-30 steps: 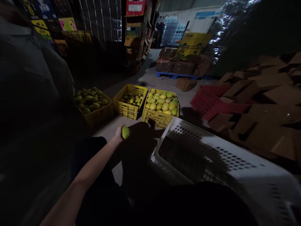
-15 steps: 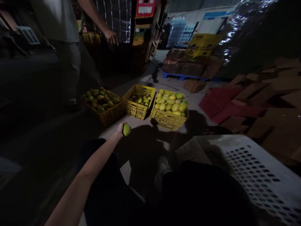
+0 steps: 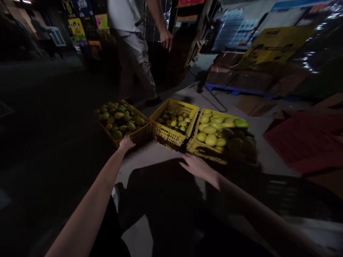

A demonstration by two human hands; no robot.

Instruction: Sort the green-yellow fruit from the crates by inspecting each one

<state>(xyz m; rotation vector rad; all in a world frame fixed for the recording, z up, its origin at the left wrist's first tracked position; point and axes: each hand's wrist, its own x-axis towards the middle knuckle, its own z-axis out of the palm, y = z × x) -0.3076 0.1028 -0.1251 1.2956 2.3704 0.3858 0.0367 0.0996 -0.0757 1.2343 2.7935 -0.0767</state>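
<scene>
My left hand is at the near rim of the left yellow crate, its fingers curled over the edge; no fruit shows in it. That crate is heaped with green-yellow mangoes. My right hand reaches in from the right, fingers stretched out and holding nothing, just in front of the right yellow crate. Pale yellow mangoes fill the right crate, partly in shadow. Between them stands a middle yellow crate, with mangoes lying lower inside.
Behind the crates a person in a light shirt is walking. Red crate-like material and cardboard lie at right. A blue pallet carries boxes at the back. A pale crate is partly visible at lower right.
My left hand held a mango in front of the crates; now it is at the left crate's rim without visible fruit. My right hand has come into view. The person has walked rightward.
</scene>
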